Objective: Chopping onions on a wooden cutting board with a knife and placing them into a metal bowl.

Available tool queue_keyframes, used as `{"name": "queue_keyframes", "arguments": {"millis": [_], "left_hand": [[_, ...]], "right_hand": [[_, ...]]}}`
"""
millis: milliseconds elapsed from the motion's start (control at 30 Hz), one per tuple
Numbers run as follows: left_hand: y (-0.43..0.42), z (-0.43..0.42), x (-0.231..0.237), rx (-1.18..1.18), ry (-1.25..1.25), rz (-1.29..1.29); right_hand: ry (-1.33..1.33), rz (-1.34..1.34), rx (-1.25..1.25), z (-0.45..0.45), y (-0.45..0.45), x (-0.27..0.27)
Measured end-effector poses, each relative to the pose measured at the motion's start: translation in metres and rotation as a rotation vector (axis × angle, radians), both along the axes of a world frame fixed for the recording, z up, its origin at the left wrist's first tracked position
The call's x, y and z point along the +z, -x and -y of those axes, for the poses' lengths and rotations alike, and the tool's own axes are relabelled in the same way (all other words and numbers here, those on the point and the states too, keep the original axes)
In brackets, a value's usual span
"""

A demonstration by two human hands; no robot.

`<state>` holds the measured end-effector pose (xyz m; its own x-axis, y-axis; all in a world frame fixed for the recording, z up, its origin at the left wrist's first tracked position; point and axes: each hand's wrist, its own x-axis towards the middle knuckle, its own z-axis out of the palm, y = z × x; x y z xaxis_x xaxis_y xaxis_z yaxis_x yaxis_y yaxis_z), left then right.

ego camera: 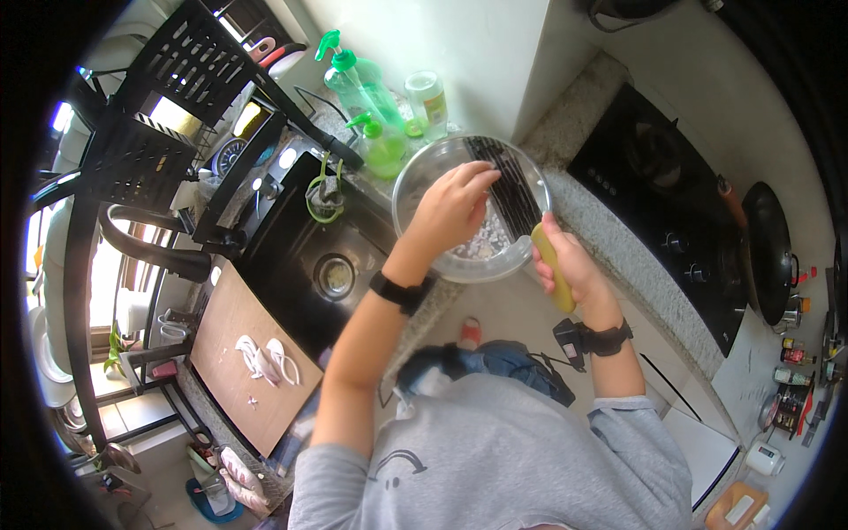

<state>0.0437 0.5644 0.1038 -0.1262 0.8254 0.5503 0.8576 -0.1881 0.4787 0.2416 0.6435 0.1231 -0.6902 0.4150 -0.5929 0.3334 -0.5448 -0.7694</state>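
Note:
My right hand [566, 255] grips the yellow handle [555, 278] of what looks like a broad kitchen knife. Its dark, streaked blade [509, 189] reaches over a clear round bowl [414, 172]. Small chopped white pieces [487, 238] lie inside the bowl. My left hand [457, 199] is above the bowl, its bent fingertips at the blade's left side. Whether those fingers touch the blade or pinch anything is unclear. Part of the bowl's contents is hidden behind my left hand and the blade.
Left of me, a cutting board [258, 318] beside the black sink [298, 258] bears sliced white pieces [268, 361]. Green pump bottles [361, 93] and a clear jar [427, 103] stand behind the bowl. A black hob [656, 199] with a wok [768, 252] is at right.

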Motion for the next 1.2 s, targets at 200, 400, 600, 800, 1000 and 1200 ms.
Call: {"name": "queue_keyframes", "arguments": {"millis": [200,400,600,800,1000,1200], "left_hand": [[0.016,0.007,-0.021,0.108,0.615,-0.114],[0.004,0.002,0.002,0.051,0.114,-0.023],[-0.011,0.004,0.01,0.033,0.011,0.173],[-0.017,0.002,0.011,-0.001,-0.146,0.109],[-0.004,0.02,-0.03,0.143,0.253,0.018],[0.002,0.046,-0.018,0.355,-0.026,0.362]], "right_hand": [[-0.01,-0.002,-0.034,-0.005,-0.006,0.004],[-0.057,0.042,-0.033,-0.004,-0.007,0.002],[-0.074,0.04,-0.047,-0.002,-0.009,0.0],[-0.038,0.026,-0.047,0.009,-0.008,0.002],[-0.031,-0.025,-0.151,0.013,-0.01,0.003],[-0.011,-0.074,-0.234,0.025,-0.01,0.002]]}}
